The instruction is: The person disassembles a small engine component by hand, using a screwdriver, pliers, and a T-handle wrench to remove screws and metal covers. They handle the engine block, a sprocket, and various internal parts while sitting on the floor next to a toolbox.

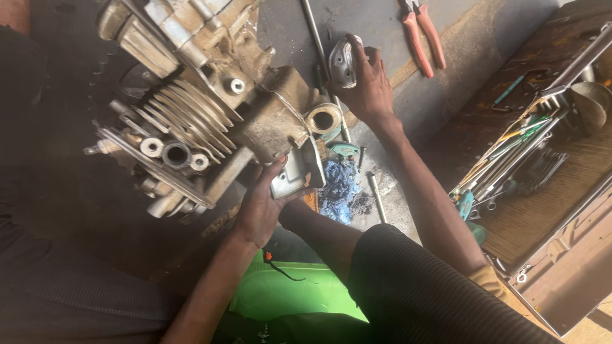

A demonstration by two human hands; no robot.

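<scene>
- Engine block (210,108), grimy and finned, lies tilted on the concrete floor (376,25) at the upper left of the view, its cooling fins and round ports facing the camera.
- Left hand (258,207) reaches up from below and cups a small metal cover (294,173) at the engine's lower right corner, fingers (275,171) clamped around its edge.
- Right hand (368,89) stretches farther out to a rounded metal part (342,60) lying on the floor just beside the engine; the fingers (361,52) are curled over its top, touching it, though a firm grasp cannot be told.
- Blue rag (339,185) lies crumpled on the floor between the two forearms, next to a long metal rod (319,44) that runs toward the far edge.
- Red-handled pliers (422,35) rest on the floor near the far edge, well apart from both hands.
- Open toolbox (542,191) sits at the right, packed with spanners and screwdrivers (510,156).
- Green plastic basin (287,290) shows at the near edge, beneath the arms.
</scene>
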